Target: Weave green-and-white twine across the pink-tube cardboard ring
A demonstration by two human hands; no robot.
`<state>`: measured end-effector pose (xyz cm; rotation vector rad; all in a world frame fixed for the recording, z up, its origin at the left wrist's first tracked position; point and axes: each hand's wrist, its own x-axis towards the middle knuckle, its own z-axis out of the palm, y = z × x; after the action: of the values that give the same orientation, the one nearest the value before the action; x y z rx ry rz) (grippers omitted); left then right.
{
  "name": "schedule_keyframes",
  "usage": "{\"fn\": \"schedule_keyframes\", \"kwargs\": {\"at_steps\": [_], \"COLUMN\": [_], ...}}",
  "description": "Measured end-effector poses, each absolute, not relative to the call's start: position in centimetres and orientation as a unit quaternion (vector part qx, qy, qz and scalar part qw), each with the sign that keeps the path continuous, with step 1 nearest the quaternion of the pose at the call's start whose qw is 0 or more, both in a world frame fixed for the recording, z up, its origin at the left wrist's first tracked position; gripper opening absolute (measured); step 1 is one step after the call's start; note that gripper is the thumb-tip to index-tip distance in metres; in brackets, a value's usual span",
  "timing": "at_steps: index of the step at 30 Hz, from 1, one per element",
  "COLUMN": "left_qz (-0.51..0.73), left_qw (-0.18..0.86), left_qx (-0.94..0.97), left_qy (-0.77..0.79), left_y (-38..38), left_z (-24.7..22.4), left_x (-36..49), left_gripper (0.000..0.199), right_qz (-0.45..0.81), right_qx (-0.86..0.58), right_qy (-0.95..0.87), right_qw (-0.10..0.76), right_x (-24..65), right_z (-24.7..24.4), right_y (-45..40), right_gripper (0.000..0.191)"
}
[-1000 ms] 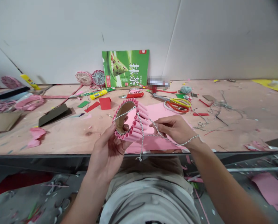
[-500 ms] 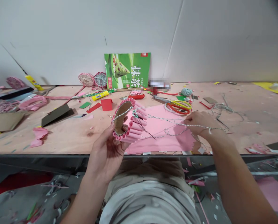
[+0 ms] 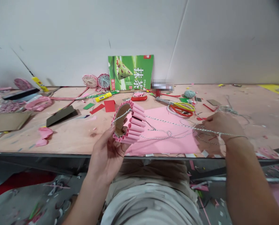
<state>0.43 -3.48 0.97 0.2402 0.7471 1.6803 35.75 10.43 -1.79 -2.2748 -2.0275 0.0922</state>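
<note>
- Head view, the only one: the pink ring (image 3: 135,126), made of rolled paper tubes around a brown cardboard band (image 3: 119,122), is up off the near middle of the tabletop (image 3: 76,142), its opening turned to the left.
- The left grip (image 3: 106,150) grasps the ring from its near left side, thumb outside the rim and some fingertips showing inside the opening.
- The right grip (image 3: 220,125) is well to the right, low above the tabletop; its fingers curl out of sight, so I cannot tell whether they pinch anything.
- A speckled cord (image 3: 172,122) crosses the opening; one nearly straight strand runs from the ring out to the right wrist, while a slacker strand on the near side, over the pink sheet (image 3: 149,147), has a small curl (image 3: 169,133) in it.
- The step in hand looks like drawing the cord out and taking up its slack. A slow, even pull, in line with where the cord leaves the ring, should serve best.
- That curl is worth opening out first, since it could tighten into a knot.
- The paper tubes probably crush easily, so the left hold should bear on the cardboard band.
- The slack should run clear of the scissors (image 3: 186,107) and the tangled thread (image 3: 228,110) farther off.
</note>
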Motion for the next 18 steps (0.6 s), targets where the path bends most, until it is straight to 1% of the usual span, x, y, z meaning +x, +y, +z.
{"fn": "schedule_keyframes", "kwargs": {"at_steps": [5, 8, 10, 12, 15, 16, 18], "left_qz": [0.733, 0.744, 0.743, 0.74, 0.735, 0.737, 0.744], "left_qw": [0.595, 0.585, 0.584, 0.584, 0.572, 0.562, 0.539], "left_qx": [0.109, 0.112, 0.115, 0.131, 0.172, 0.183, 0.198], "left_qy": [0.312, 0.303, 0.305, 0.306, 0.32, 0.327, 0.342], "left_y": [-3.1, -2.8, -2.6, -2.4, -2.3, -2.3, -2.4], "left_z": [1.3, 1.4, 1.4, 1.2, 1.0, 0.9, 0.9], "left_x": [-0.1, -0.3, -0.3, -0.2, 0.0, 0.1, 0.3], "left_gripper": [0.027, 0.028, 0.027, 0.024, 0.017, 0.016, 0.016], "right_qz": [0.022, 0.026, 0.033, 0.045, 0.076, 0.106, 0.202], "right_qx": [-0.768, -0.763, -0.747, -0.722, -0.656, -0.62, -0.532], "right_qy": [-0.64, -0.644, -0.658, -0.677, -0.716, -0.727, -0.727], "right_qw": [0.033, 0.056, 0.09, 0.139, 0.229, 0.275, 0.385], "right_x": [36.4, 35.9, 35.3, 34.3, 32.5, 31.8, 30.5], "right_z": [-1.8, -1.8, -1.8, -1.6, -1.1, -0.9, -0.6], "right_y": [10.5, 10.6, 10.6, 10.5, 9.7, 9.2, 8.2], "right_gripper": [0.024, 0.028, 0.03, 0.031, 0.039, 0.038, 0.033]}}
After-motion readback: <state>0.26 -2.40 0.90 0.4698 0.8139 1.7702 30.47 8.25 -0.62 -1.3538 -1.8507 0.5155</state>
